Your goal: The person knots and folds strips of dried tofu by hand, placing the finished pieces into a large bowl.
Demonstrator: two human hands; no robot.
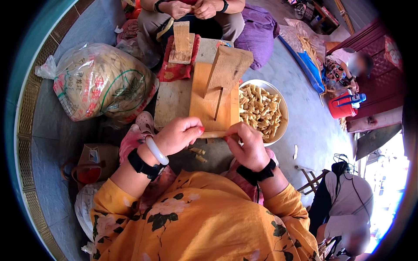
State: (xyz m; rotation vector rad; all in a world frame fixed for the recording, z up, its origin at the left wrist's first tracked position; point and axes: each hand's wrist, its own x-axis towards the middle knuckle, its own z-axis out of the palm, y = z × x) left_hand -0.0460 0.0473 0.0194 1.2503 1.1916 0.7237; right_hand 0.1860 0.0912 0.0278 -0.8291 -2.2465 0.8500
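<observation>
A pale tan strip [213,134] stretches between my two hands at the near edge of a wooden board [204,106]. My left hand [179,135] pinches its left end between thumb and fingers. At the right end, my right hand [245,143] grips it with thumb and forefinger. An upright wooden block [227,70] with a narrow dark slot or rod below it stands on the board, just beyond my hands. To the right of the board, a round white basin [284,114] holds many small knotted tan pieces [261,111].
A full clear plastic bag [107,81] lies at left. Opposite, a co-worker's hands [192,9] work above another block stand [181,36]. A purple sack [258,36] is beyond the basin. Other people sit at right, near a red bucket [343,106]. Tan scraps [199,153] lie below my hands.
</observation>
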